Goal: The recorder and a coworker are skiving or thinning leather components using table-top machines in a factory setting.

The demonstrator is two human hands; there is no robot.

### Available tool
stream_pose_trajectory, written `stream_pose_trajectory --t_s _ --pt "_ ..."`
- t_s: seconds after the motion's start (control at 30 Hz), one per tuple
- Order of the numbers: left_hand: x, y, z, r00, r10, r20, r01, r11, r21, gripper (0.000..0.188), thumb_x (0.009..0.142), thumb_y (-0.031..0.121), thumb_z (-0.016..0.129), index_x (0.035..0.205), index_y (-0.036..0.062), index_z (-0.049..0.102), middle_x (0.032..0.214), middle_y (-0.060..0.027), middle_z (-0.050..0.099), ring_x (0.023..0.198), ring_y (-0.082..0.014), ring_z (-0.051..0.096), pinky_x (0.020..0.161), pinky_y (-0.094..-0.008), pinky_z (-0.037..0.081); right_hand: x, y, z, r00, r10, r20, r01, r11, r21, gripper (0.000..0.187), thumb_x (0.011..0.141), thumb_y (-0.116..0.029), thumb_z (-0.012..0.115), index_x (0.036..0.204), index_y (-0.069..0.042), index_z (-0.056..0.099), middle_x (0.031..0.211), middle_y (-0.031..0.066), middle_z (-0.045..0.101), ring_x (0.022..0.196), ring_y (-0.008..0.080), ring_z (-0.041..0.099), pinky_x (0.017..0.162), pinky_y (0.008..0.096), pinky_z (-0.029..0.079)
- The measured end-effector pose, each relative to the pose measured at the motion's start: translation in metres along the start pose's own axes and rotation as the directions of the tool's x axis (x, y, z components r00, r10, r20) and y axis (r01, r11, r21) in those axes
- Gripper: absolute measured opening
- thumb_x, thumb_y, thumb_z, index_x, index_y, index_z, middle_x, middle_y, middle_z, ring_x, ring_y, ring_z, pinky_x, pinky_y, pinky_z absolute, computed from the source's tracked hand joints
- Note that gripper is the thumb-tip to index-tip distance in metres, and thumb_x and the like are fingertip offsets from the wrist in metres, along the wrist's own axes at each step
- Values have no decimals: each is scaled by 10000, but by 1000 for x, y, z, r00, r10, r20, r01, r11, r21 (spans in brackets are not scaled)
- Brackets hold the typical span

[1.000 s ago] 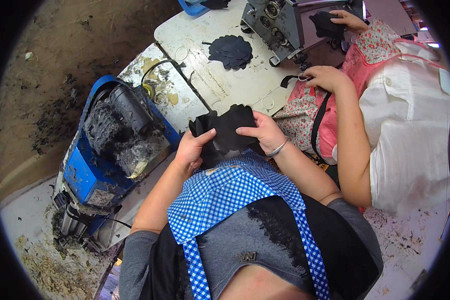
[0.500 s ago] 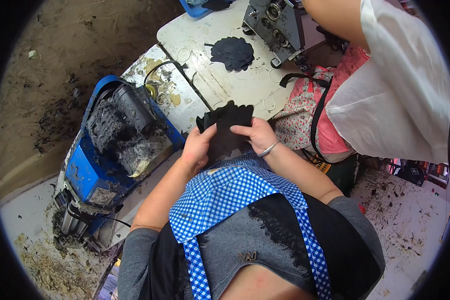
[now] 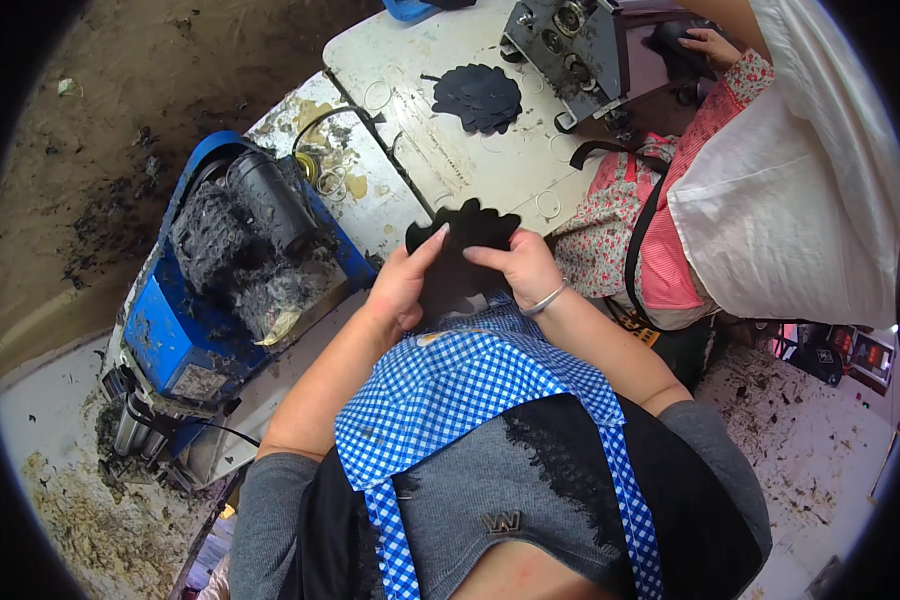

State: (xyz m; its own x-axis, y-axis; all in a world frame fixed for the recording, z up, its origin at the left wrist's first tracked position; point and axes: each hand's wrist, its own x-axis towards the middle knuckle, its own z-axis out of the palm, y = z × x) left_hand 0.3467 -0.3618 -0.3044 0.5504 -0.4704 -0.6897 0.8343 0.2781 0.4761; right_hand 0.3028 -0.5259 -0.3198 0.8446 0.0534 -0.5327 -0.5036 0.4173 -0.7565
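Note:
Between my two hands is a bundle of thin black cut pieces (image 3: 467, 225) with scalloped edges, held over my lap at the near edge of the table. My left hand (image 3: 406, 278) grips its left side, thumb on top. On the right side, my right hand (image 3: 526, 270) pinches it, thumb lying across the upper face and a bangle at the wrist. The undersides of both hands' fingers are hidden. How many pieces the bundle holds cannot be made out. Farther off on the white table (image 3: 435, 150) lies a similar fanned pile of black pieces (image 3: 477, 98).
At my left stands a blue machine (image 3: 175, 335) heaped with grey-black fluff and scraps. A dark grey machine (image 3: 610, 60) stands at the far right. Beside it, a co-worker's hand (image 3: 712, 48) rests on a black item (image 3: 678, 48). Thin pale rings (image 3: 548, 204) lie on the table.
The bundle's left part, folded up before, now lies flatter, and my left thumb has shifted up onto it. The co-worker's hand has come into view. The whole view has shifted slightly.

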Motion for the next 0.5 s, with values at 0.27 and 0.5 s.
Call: stream_pose_trajectory --t_s 0.27,0.5 --pt "3 3 -24 999 -31 -33 33 997 73 252 846 110 605 1063 -13 573 954 -127 645 797 -195 649 691 -317 549 3 -1 -8 998 63 -9 -58 961 271 292 814 -18 619 1102 17 587 1060 101 634 964 192 611 863 300 474" --pt "3 -1 -15 968 249 -19 -244 962 122 305 789 8 655 1048 -14 495 913 -112 630 748 -177 641 644 -283 548 9 5 -12 995 101 -25 -90 957 275 312 801 -4 630 1106 25 573 1065 109 626 972 204 605 866 312 471"
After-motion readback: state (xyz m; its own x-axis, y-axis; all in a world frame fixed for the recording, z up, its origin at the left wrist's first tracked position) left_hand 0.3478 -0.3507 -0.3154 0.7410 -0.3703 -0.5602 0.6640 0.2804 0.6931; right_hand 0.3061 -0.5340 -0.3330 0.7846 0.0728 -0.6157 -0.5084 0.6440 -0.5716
